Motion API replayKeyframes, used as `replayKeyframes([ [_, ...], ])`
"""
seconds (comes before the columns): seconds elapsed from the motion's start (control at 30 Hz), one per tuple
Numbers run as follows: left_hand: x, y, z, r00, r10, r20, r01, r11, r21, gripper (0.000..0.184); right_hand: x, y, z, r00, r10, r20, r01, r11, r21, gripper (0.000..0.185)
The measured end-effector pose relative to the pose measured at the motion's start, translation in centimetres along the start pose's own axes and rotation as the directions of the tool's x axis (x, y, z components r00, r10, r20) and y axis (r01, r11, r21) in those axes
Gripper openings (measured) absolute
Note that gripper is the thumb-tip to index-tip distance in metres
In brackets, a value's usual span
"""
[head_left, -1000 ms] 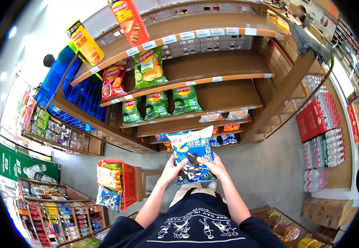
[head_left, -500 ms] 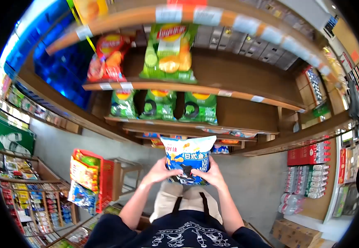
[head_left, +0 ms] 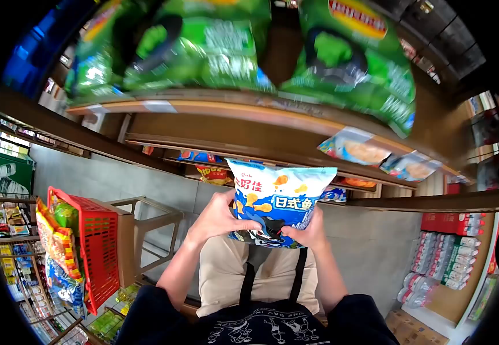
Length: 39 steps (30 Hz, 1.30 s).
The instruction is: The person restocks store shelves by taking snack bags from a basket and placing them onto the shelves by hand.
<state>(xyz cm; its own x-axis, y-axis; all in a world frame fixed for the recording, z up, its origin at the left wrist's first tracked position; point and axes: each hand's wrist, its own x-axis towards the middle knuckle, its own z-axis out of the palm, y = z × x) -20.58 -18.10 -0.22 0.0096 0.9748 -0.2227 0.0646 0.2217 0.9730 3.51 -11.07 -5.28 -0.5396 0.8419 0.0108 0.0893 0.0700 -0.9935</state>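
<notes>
A blue and white snack bag with yellow printed pieces on its front is held upright before my lap. My left hand grips its left side, the thumb lying across the front. On the other side, my right hand clasps the lower right edge, thumb also on the front. The fingers behind the bag are hidden. Just beyond the bag are the lower shelves, where a red snack bag and other packets lie.
Large green chip bags stand on the wooden shelf ahead. To my left, a red basket filled with snack bags rests on a wooden stool. Packs of bottles stand on the right, near a cardboard box.
The shelf and its green bags appear much closer and higher in view. The snack bag stays in both hands and looks larger, turned slightly. The basket appears farther left.
</notes>
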Motion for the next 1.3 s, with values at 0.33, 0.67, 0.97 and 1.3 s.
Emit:
replayKeyframes([
  [0.33,4.9,-12.5,4.1,0.921,0.390,0.010,-0.386,0.916,-0.113,0.068,-2.8,10.1,-0.7,0.971,-0.164,-0.175,0.210,0.933,0.291,0.079],
  [0.67,2.5,-16.2,7.2,0.797,0.575,-0.182,-0.570,0.817,0.085,0.077,-2.9,10.2,-4.8,0.914,-0.403,-0.052,0.405,0.914,0.033,0.084],
  [0.97,0.4,-7.3,-1.5,0.670,0.738,-0.084,-0.521,0.548,0.654,0.045,6.2,-0.7,-6.4,0.636,-0.752,0.173,0.751,0.553,-0.361,0.055],
  [1.3,12.5,0.9,-4.6,0.701,0.711,-0.054,-0.538,0.578,0.614,0.037,14.1,-2.2,-2.6,0.789,-0.613,-0.035,0.551,0.733,-0.399,0.057],
])
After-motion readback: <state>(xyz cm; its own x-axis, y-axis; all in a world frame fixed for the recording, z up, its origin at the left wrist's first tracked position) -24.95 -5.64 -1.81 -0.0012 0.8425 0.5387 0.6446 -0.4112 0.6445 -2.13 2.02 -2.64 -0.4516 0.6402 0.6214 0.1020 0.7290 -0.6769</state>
